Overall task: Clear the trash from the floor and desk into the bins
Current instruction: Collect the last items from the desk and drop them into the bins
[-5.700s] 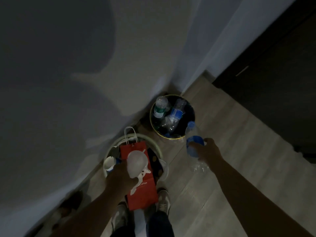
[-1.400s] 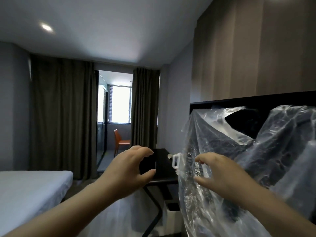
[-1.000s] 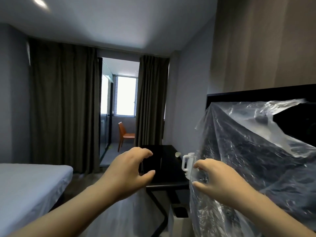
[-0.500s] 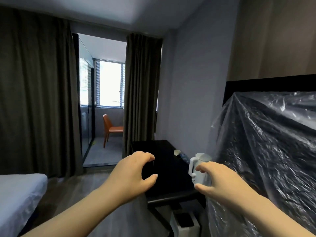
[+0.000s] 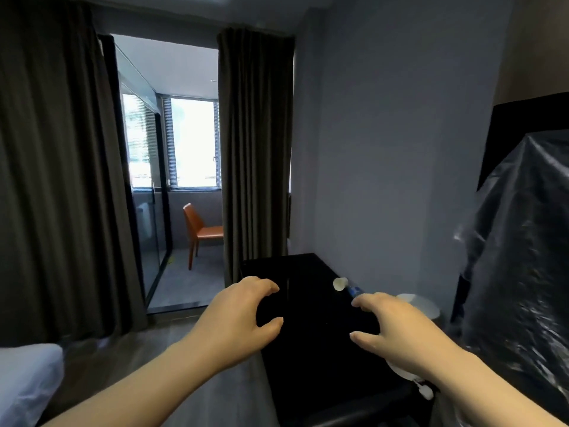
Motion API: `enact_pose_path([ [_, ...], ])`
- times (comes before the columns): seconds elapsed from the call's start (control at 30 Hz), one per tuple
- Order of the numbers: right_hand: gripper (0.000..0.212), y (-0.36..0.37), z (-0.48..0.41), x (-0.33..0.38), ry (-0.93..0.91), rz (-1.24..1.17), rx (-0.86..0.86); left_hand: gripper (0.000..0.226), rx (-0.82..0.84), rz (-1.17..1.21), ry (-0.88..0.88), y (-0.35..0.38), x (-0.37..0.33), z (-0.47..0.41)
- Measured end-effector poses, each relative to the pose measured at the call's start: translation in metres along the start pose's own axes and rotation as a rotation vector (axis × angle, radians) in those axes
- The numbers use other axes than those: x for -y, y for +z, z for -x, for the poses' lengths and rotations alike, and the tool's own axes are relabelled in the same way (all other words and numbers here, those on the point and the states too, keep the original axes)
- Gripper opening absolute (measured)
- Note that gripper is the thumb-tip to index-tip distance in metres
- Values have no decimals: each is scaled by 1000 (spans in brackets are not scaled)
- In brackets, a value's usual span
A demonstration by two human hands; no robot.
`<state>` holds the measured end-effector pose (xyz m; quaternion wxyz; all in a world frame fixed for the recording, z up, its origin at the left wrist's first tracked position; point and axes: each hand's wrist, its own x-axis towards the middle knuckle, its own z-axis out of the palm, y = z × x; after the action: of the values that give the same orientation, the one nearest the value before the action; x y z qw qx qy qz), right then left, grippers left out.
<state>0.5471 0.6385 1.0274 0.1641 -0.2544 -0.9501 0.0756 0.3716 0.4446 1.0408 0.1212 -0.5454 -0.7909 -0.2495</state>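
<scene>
Room: dim bedroom, dark curtains (image 5: 58, 167) at far left, grey wall (image 5: 385, 149) on the right, and a black desk (image 5: 311, 343) set against that wall just ahead of me.
Hands: my left hand (image 5: 243, 318) and right hand (image 5: 397, 328) hover apart over the desk, fingers curled and spread, neither holding anything.
Trash: a small pale crumpled piece (image 5: 339, 284) and a bottle with a blue label (image 5: 354, 291) lie at the far right of the desk, close to the wall; the bottle sits just beyond my right fingertips (image 5: 358, 302).
Bins: none in view, so I judge any carry will mean turning away.
Kettle: a white kettle (image 5: 421, 305) stands just right of my right hand, partly hidden behind it.
Risk: reaching for the bottle, I could clip the kettle with my wrist, or nudge the bottle so it rolls off the desk edge.
Snag: a plastic-covered bulk (image 5: 520, 272) crowds the right side, and loose film could catch my forearm.
Open room: clear floor (image 5: 129, 343) to the left between the desk and the bed corner (image 5: 24, 380), my best path.
</scene>
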Motion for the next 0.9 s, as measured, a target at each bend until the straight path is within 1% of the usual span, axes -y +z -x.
enact_pose_path([
  [0.13,56,34,-71,-10,20,3,63,50,17,12,-7,28,54,-54],
  [0.27,56,73,-140,-19,62,1,102,52,62,33,22,60,117,-109],
  [0.43,58,124,-225,-24,189,-8,122,53,119,69,86,98,200,-184],
  [0.57,59,151,-282,-25,313,-8,133,52,181,80,164,119,255,-249],
  [0.73,60,175,-337,-46,427,3,142,52,257,149,223,167,293,-328],
  [0.9,59,199,-389,-98,528,20,153,55,367,199,298,236,310,-404],
])
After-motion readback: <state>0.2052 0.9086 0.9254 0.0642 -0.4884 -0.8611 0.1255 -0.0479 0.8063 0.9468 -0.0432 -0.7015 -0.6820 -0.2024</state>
